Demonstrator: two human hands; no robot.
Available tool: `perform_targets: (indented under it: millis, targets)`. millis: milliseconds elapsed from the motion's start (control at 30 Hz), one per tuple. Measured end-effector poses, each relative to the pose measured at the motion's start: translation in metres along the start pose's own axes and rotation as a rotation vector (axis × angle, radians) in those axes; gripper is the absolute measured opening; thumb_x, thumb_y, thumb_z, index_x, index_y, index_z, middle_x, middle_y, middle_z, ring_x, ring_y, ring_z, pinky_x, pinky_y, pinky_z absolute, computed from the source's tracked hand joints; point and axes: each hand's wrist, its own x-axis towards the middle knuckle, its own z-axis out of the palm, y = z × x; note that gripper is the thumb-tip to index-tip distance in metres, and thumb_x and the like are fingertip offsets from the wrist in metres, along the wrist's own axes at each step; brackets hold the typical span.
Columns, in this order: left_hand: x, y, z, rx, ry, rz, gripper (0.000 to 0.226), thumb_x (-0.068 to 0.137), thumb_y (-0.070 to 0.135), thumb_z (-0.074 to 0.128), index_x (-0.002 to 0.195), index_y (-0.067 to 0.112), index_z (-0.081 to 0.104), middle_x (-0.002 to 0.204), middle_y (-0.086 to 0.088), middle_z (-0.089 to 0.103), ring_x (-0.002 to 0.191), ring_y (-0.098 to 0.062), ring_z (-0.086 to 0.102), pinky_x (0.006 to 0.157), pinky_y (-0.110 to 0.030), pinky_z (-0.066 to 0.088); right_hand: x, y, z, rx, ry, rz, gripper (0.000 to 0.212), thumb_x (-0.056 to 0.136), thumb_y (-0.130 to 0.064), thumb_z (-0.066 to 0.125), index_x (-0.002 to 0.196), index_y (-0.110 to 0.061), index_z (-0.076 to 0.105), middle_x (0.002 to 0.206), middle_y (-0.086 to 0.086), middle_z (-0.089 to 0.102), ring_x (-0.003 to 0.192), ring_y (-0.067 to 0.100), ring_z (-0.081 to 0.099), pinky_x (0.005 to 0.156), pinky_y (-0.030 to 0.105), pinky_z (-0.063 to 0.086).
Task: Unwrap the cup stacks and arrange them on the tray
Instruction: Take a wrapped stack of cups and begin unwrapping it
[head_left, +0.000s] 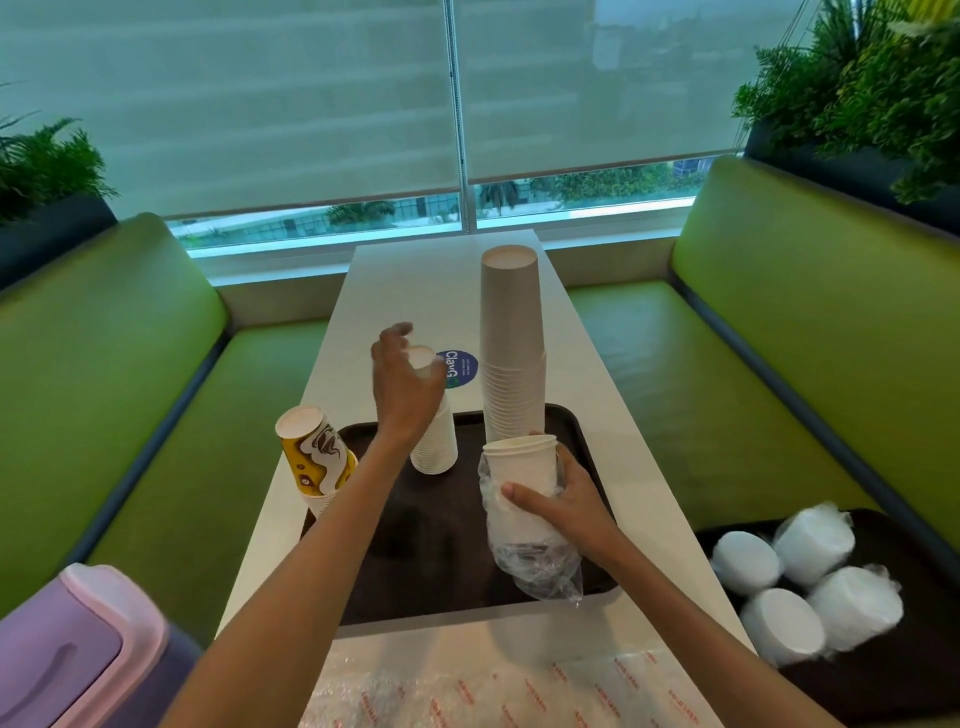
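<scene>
A dark brown tray (431, 561) lies on the white table (405, 280). On it stand a tall white cup stack (511, 343) upside down and a shorter white cup stack (436, 447). My left hand (402, 387) hovers at the top of the shorter stack, fingers loosely spread. My right hand (558, 501) grips a white cup stack (519, 467) half out of its clear plastic wrap (535, 564), rims up. A yellow patterned cup stack (317, 452) leans at the tray's left edge.
A second dark tray (883, 675) on the right green bench holds several wrapped white cup stacks (779, 618). A purple bin (78, 654) stands at bottom left. Bubble wrap (467, 686) lies at the table's near end. A blue sticker (457, 369) marks the table.
</scene>
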Motion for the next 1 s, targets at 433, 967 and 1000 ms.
perform_targets:
  millis: [433, 967, 1000]
  targets:
    - [-0.053, 0.028, -0.022, 0.233, -1.164, -0.093, 0.060, 0.086, 0.032, 0.068, 0.137, 0.015, 0.043, 0.133, -0.003, 0.051, 0.112, -0.014, 0.050, 0.086, -0.018, 0.043, -0.016, -0.011, 0.004, -0.146, -0.161, 0.003, 0.092, 0.048, -0.059, 0.081, 0.130, -0.028, 0.050, 0.117, -0.007, 0.065, 0.109, 0.013, 0.061, 0.096, 0.038, 0.052]
    - [-0.061, -0.008, -0.064, -0.301, -0.894, -0.480, 0.076, 0.060, 0.047, 0.077, 0.123, 0.024, 0.043, 0.116, -0.009, 0.061, 0.101, -0.023, 0.062, 0.090, -0.037, 0.053, -0.028, -0.028, -0.022, 0.153, 0.063, 0.025, 0.029, 0.075, -0.022, 0.076, 0.101, -0.010, 0.072, 0.100, 0.002, 0.071, 0.086, 0.003, 0.067, 0.068, 0.010, 0.049]
    - [-0.065, -0.012, -0.065, -0.304, -0.916, -0.514, 0.078, 0.055, 0.048, 0.077, 0.122, 0.025, 0.045, 0.114, -0.010, 0.062, 0.099, -0.022, 0.063, 0.089, -0.037, 0.053, -0.028, -0.028, -0.022, 0.169, 0.063, 0.027, 0.029, 0.074, -0.023, 0.076, 0.100, -0.011, 0.072, 0.099, 0.000, 0.072, 0.086, 0.004, 0.067, 0.068, 0.010, 0.050]
